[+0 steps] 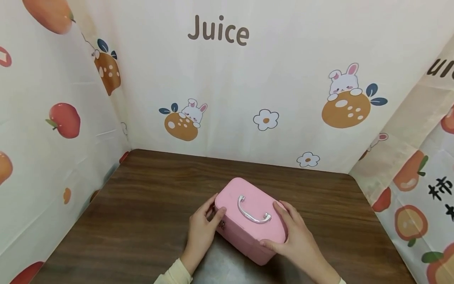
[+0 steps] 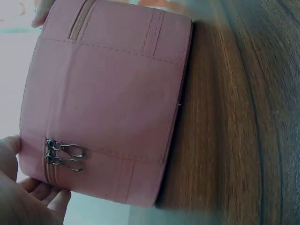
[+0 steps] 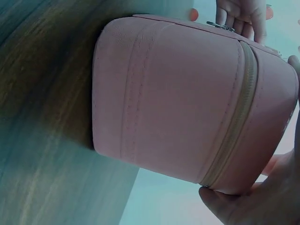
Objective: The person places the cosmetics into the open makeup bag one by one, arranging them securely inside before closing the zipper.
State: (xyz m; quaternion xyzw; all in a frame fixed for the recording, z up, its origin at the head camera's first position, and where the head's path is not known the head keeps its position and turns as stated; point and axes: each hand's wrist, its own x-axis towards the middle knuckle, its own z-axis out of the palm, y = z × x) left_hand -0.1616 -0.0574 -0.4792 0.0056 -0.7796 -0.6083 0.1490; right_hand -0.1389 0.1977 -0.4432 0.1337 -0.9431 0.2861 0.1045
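Note:
A pink zippered cosmetic case (image 1: 244,240) stands on the wooden table, set at an angle, with its lid down. On the lid curves a silver handle (image 1: 253,215). My left hand (image 1: 203,225) grips the left corner, thumb on the lid's near edge, fingers round the side. Close to that thumb hang two metal zipper pulls (image 2: 68,157), side by side on the front. My right hand (image 1: 297,236) holds the opposite end, thumb at the near edge and fingers along the far edge. In the right wrist view the zipper (image 3: 234,122) runs below the lid, its teeth meshed.
Dark wood tabletop (image 1: 149,197) surrounds the case. A white curtain (image 1: 227,79) printed with fruit and rabbits hangs behind the table and along both sides.

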